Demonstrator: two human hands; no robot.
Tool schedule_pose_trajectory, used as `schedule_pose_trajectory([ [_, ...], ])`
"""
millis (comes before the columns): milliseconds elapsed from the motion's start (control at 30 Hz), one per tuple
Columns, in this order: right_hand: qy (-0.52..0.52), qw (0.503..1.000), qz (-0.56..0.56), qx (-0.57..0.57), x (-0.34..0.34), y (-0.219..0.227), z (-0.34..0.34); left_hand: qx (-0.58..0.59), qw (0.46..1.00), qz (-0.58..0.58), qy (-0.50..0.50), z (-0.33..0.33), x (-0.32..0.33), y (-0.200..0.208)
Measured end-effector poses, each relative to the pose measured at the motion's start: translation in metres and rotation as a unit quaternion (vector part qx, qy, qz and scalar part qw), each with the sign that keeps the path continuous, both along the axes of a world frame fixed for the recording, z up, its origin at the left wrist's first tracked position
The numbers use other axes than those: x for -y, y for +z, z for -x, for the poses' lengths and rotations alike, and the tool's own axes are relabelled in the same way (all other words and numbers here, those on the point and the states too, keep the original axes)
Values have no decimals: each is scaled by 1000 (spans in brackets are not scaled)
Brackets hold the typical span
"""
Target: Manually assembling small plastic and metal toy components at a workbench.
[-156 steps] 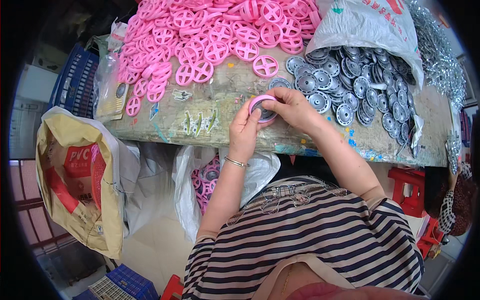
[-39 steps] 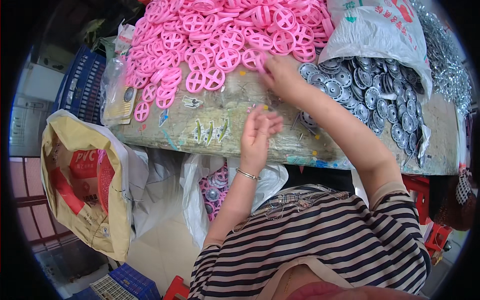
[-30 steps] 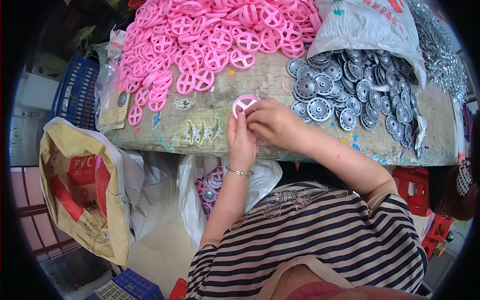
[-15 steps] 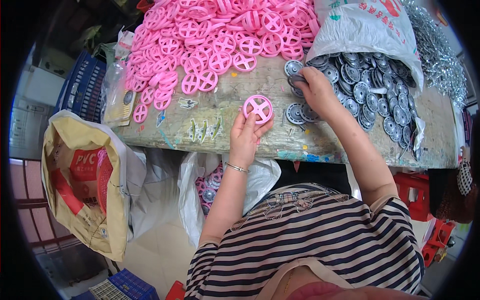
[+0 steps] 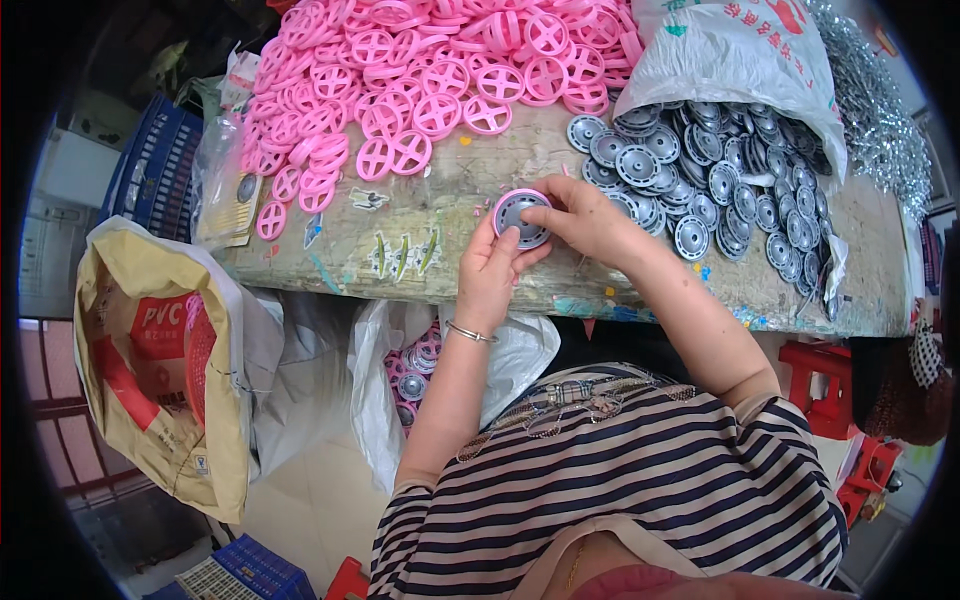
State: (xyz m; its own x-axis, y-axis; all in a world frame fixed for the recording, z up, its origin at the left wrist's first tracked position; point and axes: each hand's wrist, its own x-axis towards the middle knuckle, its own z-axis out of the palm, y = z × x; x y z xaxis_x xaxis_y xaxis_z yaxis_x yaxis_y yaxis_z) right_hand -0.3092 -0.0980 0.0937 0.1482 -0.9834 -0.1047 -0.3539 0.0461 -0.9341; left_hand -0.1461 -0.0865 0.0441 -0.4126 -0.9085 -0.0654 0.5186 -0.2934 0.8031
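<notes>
Over the near part of the worktable, my left hand (image 5: 490, 265) grips a pink plastic wheel ring (image 5: 497, 212) by its lower edge. A grey hubcap-like disc (image 5: 520, 212) lies against the ring, covering its spokes. My right hand (image 5: 580, 215) presses the disc with thumb and fingers from the right side. A large heap of pink spoked wheel rings (image 5: 410, 70) spreads over the far left of the table. Grey discs (image 5: 690, 238) spill toward me at the right from a white woven sack (image 5: 730, 60).
Below the table edge, an open white bag (image 5: 375, 370) holds pink rings fitted with grey discs. A tan paper sack (image 5: 240, 400) stands at the left, beside blue crates (image 5: 160, 170). Silver tinsel (image 5: 870, 100) hangs at the far right; red stools (image 5: 820, 385) stand below.
My right hand has come left from the disc pile with a grey disc and laid it on the pink ring. The left hand has kept hold of the ring.
</notes>
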Motion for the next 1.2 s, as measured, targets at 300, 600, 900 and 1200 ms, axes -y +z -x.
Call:
schedule_pose_trajectory([
  [300,-17,998,40,-40,3,-9,-7,43,999,-5,12,-1,-1,3],
  [600,48,990,126,38,-4,39,-56,294,933,179,110,1,-4,-21],
  [900,-52,931,304,-197,88,-21,-49,71,994,72,35,9,-4,-5],
  [1200,26,978,144,-146,83,-11,-23,44,992,43,112,12,-4,1],
])
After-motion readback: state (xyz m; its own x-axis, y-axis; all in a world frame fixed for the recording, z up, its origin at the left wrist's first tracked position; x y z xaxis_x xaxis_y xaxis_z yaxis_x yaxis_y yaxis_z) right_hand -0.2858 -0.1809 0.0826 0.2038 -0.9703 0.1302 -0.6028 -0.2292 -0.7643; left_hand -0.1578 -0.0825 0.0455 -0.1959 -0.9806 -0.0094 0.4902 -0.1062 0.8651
